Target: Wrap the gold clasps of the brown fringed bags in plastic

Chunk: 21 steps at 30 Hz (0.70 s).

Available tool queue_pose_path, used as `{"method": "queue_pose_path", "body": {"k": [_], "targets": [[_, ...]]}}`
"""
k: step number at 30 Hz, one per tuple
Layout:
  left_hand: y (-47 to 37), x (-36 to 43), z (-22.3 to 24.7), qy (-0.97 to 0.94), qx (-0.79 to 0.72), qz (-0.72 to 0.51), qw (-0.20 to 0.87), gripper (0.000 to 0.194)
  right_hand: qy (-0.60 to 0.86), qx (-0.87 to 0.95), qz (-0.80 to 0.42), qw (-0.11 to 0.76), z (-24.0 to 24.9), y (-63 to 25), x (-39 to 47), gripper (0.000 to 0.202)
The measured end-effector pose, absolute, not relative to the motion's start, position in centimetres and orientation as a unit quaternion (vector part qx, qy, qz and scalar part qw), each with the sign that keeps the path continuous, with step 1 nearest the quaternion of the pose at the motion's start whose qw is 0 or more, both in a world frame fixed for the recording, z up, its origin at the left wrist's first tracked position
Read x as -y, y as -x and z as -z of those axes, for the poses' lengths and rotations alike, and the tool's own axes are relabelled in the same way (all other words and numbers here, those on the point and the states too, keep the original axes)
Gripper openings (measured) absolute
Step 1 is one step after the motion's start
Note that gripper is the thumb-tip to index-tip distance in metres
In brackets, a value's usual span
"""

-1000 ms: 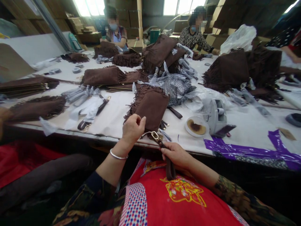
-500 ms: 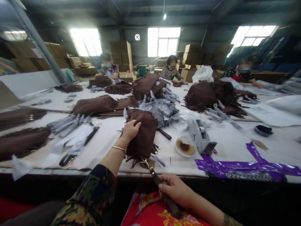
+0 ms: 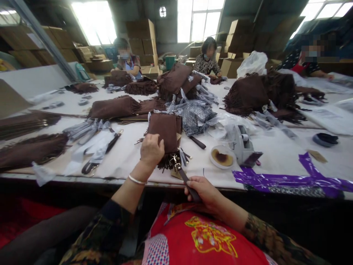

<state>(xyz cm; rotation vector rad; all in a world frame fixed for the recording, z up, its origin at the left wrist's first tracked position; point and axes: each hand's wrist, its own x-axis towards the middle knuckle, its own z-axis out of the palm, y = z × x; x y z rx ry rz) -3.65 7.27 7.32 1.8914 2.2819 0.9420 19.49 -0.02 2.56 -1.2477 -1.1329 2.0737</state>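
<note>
A brown fringed bag [image 3: 164, 127] lies on the table in front of me, its fringe hanging at the lower edge. My left hand [image 3: 152, 148] is at the bag's lower left side, fingers curled in against it; the fingertips are hidden. My right hand [image 3: 202, 189] is closed around a dark brown wrist strap [image 3: 182, 174], just off the table's front edge. A gold-coloured clip [image 3: 174, 160] joins this strap to the bag's lower right corner. Small tassel-like ends and a plastic-wrapped piece show beside the clip.
Right of the bag are a loose dark strap [image 3: 198, 142], a round dish with brown residue [image 3: 221, 157], a grey tape dispenser [image 3: 242, 145] and purple plastic [image 3: 281, 179]. Piles of fringed bags [image 3: 113, 108] cover the table's middle. Co-workers [image 3: 209, 60] sit across it.
My left hand has shifted down the bag, its fingers now more curled. My right hand still holds the strap, nearer the table edge. The view has tilted downward.
</note>
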Motion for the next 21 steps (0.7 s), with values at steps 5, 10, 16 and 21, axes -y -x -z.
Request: {"method": "queue_pose_path", "body": {"k": [5, 10, 16, 21], "targets": [[-1.2, 0.8, -3.3, -0.442, -0.618, -0.335, 0.557, 0.039, 0.442, 0.398, -0.771, 0.226, -2.6, -19.4, 0.9, 0.038], [-4.5, 0.8, -1.1, -0.155, -0.448, -0.514, 0.714, 0.031, 0.443, 0.576, -0.666, 0.168, -2.4, -19.1, 0.9, 0.048], [-5.3, -0.2, -0.6, -0.115, -0.415, -0.557, 0.710, 0.027, 0.513, 0.790, -0.222, 0.253, -5.1, -24.0, -3.0, 0.032], [-5.3, 0.1, -0.7, -0.140, -0.427, -0.563, 0.694, 0.036, 0.570, 0.768, -0.134, 0.258, -6.8, -27.7, -8.5, 0.031]]}}
